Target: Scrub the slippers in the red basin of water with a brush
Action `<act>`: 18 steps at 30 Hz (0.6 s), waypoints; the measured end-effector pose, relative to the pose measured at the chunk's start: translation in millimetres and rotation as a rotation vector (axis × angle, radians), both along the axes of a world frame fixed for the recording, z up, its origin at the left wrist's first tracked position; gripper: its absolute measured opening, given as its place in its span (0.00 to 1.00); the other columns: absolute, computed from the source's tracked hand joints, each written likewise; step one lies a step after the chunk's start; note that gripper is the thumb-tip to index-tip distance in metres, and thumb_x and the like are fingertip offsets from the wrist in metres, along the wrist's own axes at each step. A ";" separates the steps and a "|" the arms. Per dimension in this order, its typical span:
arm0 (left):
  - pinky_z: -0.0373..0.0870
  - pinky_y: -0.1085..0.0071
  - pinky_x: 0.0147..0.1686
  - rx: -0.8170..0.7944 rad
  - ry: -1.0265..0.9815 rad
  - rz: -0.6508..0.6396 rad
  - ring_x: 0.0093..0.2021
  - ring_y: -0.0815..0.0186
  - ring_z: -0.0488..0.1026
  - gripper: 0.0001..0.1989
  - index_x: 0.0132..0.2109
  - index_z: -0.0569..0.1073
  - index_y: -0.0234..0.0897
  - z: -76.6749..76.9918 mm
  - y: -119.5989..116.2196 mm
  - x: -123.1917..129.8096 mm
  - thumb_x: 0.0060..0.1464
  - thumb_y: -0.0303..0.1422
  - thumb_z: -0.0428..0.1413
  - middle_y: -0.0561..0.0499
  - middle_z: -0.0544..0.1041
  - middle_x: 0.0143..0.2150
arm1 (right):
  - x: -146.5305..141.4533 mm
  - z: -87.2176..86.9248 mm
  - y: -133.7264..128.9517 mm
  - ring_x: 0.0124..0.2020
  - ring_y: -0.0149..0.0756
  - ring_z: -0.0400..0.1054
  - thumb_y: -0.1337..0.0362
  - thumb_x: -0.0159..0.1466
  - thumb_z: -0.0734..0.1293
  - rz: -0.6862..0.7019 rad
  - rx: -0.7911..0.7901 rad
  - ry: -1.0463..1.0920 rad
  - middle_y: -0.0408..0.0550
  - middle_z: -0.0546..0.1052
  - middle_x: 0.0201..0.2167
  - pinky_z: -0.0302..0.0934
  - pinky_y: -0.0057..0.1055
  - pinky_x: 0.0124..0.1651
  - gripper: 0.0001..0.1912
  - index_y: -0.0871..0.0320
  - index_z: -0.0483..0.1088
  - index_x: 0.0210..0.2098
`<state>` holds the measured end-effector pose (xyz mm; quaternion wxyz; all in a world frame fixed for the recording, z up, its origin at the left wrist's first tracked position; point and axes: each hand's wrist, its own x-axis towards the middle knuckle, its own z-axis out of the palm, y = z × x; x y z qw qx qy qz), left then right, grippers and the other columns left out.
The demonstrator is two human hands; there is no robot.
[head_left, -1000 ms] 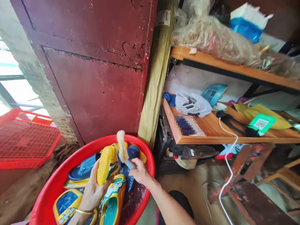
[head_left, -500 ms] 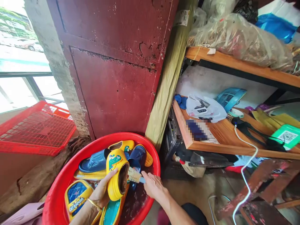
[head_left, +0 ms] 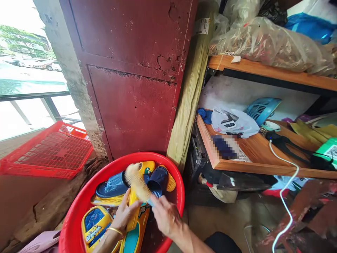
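Note:
My left hand [head_left: 123,214] grips a yellow slipper [head_left: 133,215] over a red basin [head_left: 75,207]. A scrub brush [head_left: 139,188] with pale bristles and a light blue handle is in my right hand [head_left: 165,214]. The brush lies across the slipper and hides much of it. Around them in the basin are a blue slipper [head_left: 113,186], a dark blue and yellow slipper [head_left: 158,178], a lettered yellow and blue slipper [head_left: 95,223] and a yellow one with a green sole [head_left: 132,239]. Dark water shows at the basin's right side.
A red plastic crate [head_left: 50,151] sits at the left. Behind the basin stands a dark red door [head_left: 134,116], with a wrapped roll [head_left: 188,105] leaning beside it. To the right, a wooden shelf [head_left: 258,165] holds a bag, a blue fan [head_left: 263,109] and a white cable [head_left: 285,193].
The brush has gone from the slipper's opening to across its top, blurred by motion. My left hand has turned the slipper over onto its side. The view has shifted slightly left.

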<state>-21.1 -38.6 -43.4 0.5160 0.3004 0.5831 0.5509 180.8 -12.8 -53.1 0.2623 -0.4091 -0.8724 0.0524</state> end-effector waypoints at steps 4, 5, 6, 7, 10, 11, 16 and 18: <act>0.75 0.61 0.47 0.075 0.286 -0.093 0.48 0.52 0.79 0.40 0.64 0.65 0.37 -5.5 2.5 -5.5 0.45 0.44 0.63 0.45 0.82 0.49 | 7.3 -5.2 12.9 0.33 0.42 0.76 0.67 0.69 0.58 -0.112 0.054 -0.135 0.51 0.78 0.38 0.70 0.32 0.34 0.28 0.46 0.61 0.68; 0.73 0.58 0.53 0.099 0.364 -0.086 0.53 0.50 0.77 0.42 0.66 0.63 0.37 -7.0 3.3 -7.2 0.45 0.44 0.63 0.44 0.80 0.53 | 12.6 -6.5 19.0 0.32 0.41 0.75 0.67 0.69 0.58 -0.182 0.035 -0.116 0.51 0.79 0.37 0.71 0.32 0.33 0.27 0.47 0.63 0.67; 0.70 0.55 0.58 0.130 0.446 -0.079 0.57 0.49 0.75 0.44 0.67 0.61 0.36 -9.2 4.1 -8.6 0.45 0.45 0.63 0.43 0.79 0.56 | 18.1 -8.0 24.5 0.31 0.41 0.76 0.67 0.69 0.57 -0.250 0.015 -0.077 0.51 0.79 0.36 0.71 0.32 0.33 0.26 0.49 0.65 0.65; 0.67 0.53 0.61 0.165 0.528 -0.077 0.60 0.47 0.72 0.46 0.69 0.59 0.35 -12.4 4.8 -9.8 0.45 0.46 0.62 0.41 0.77 0.58 | 23.0 -9.7 28.3 0.32 0.41 0.76 0.67 0.70 0.57 -0.302 0.001 -0.022 0.52 0.80 0.37 0.72 0.32 0.35 0.25 0.51 0.67 0.64; 0.63 0.49 0.64 0.256 0.770 -0.086 0.65 0.45 0.67 0.49 0.71 0.55 0.33 -25.9 6.3 -11.7 0.48 0.52 0.60 0.36 0.69 0.65 | 29.5 -15.9 27.9 0.46 0.43 0.77 0.64 0.71 0.56 -0.282 0.022 0.169 0.55 0.80 0.48 0.72 0.35 0.49 0.25 0.55 0.65 0.65; 0.64 0.48 0.64 0.287 0.855 -0.085 0.66 0.45 0.66 0.48 0.71 0.54 0.34 -30.0 6.4 -12.0 0.50 0.53 0.58 0.35 0.68 0.67 | 29.0 -17.6 24.7 0.51 0.43 0.75 0.64 0.72 0.55 -0.240 0.036 0.224 0.55 0.78 0.53 0.71 0.36 0.53 0.25 0.55 0.62 0.67; 0.71 0.46 0.55 0.488 1.295 -0.018 0.59 0.42 0.72 0.45 0.74 0.48 0.41 -27.2 3.0 -12.0 0.56 0.51 0.54 0.35 0.65 0.68 | 25.3 -16.3 14.5 0.58 0.42 0.70 0.63 0.72 0.54 -0.180 0.028 0.369 0.55 0.74 0.59 0.67 0.38 0.59 0.26 0.57 0.59 0.69; 0.72 0.47 0.54 0.565 1.405 0.045 0.60 0.40 0.71 0.44 0.74 0.45 0.41 -18.1 0.2 -11.0 0.58 0.50 0.53 0.33 0.62 0.69 | 28.9 -11.9 17.8 0.58 0.42 0.71 0.61 0.73 0.54 -0.234 0.018 0.426 0.55 0.75 0.58 0.67 0.38 0.59 0.25 0.57 0.61 0.68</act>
